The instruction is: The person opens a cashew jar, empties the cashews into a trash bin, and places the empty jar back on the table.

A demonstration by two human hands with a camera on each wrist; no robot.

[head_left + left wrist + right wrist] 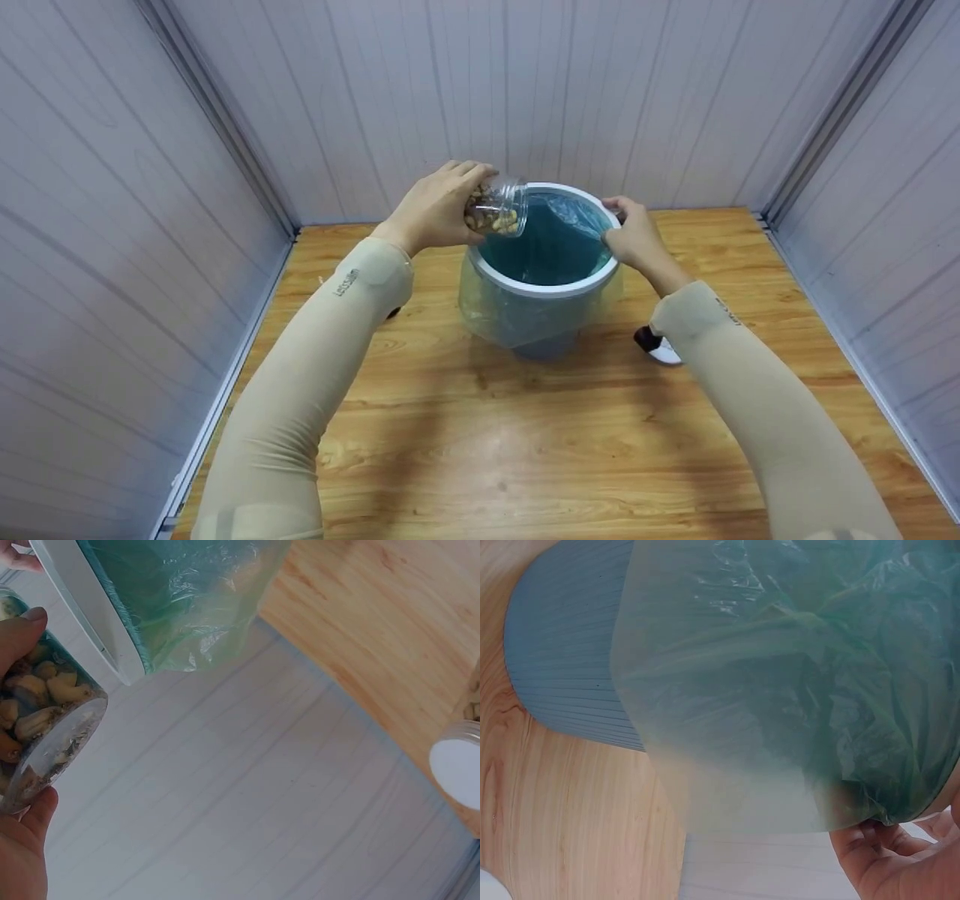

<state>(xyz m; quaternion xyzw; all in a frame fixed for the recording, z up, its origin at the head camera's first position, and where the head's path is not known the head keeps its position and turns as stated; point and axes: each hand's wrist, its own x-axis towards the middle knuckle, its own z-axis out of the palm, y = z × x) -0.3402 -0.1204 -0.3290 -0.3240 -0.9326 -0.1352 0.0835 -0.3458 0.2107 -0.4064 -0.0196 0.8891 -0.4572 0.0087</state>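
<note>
Holding 1 tilted jar (496,207) near 1 bin (547,290).

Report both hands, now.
Left hand: closed, holding a tilted jar.
Right hand: closed, gripping the bin rim and bag.

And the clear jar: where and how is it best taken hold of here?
Probably round its side wall, from the left, as the left hand has it. The jar lies tipped on its side with its mouth toward the bin, so gripping its rounded body should leave that mouth unblocked.
</note>
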